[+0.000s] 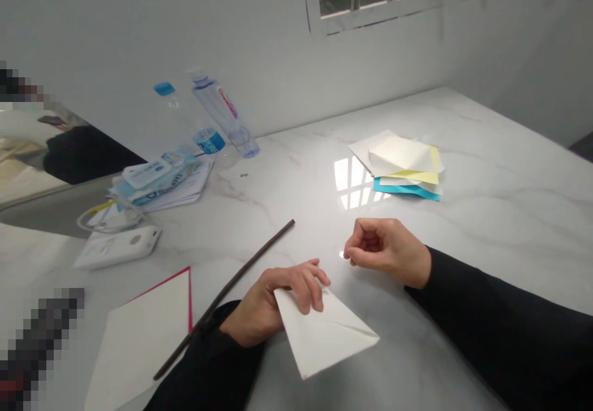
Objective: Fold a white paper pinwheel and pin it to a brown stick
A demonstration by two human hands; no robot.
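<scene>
My left hand (290, 293) is closed on a folded white sheet of paper (331, 343), fingers across its upper edge and the thumb hidden behind. A crease runs toward the paper's pointed right corner, and the sheet is tilted above the table. To its upper right, my right hand (389, 250) is curled, thumb and fingertips drawn together, with nothing visible in it. A thin dark stick (250, 264) slants across the table and passes by my left sleeve. Left of it lies a cream paper sheet (143, 337) with a red edge showing underneath.
Folded white, yellow and blue papers (403, 161) are piled at the back right. Two plastic bottles, one with a blue cap (164, 89) and one clear (225, 114), stand near the wall. A wipes packet (155, 179), a cable and a white device (120, 247) lie left.
</scene>
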